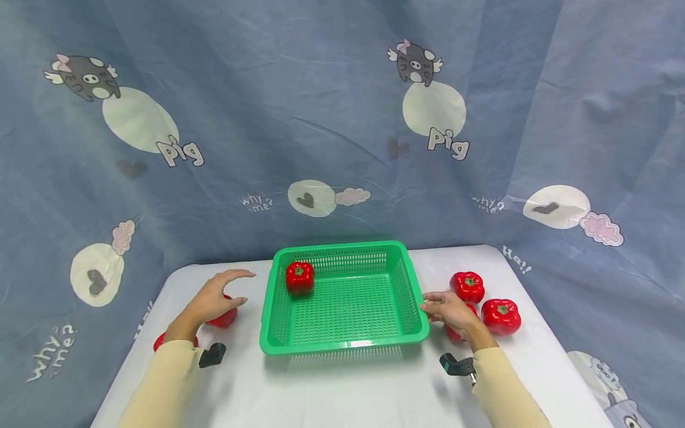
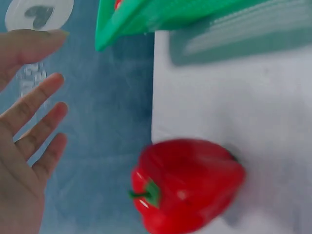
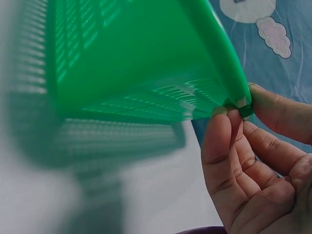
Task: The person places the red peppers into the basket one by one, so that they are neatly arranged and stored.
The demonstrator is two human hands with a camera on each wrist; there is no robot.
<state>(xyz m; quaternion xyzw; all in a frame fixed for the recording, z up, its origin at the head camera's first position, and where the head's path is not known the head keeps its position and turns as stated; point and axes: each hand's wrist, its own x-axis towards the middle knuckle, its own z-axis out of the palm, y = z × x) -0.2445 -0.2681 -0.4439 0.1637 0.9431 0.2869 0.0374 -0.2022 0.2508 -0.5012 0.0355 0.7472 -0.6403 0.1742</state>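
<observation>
Green basket (image 1: 342, 312) between hands (image 1: 211, 301) (image 1: 452, 311), right pinching it

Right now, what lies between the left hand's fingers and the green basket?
The head view shows only bare white tabletop between those fingers and the green basket.

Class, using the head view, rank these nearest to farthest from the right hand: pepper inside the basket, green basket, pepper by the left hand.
1. Green basket: right hand pinches its right rim.
2. Inside pepper: near the far-left corner.
3. Outside pepper: by the left hand, left of basket.
</observation>
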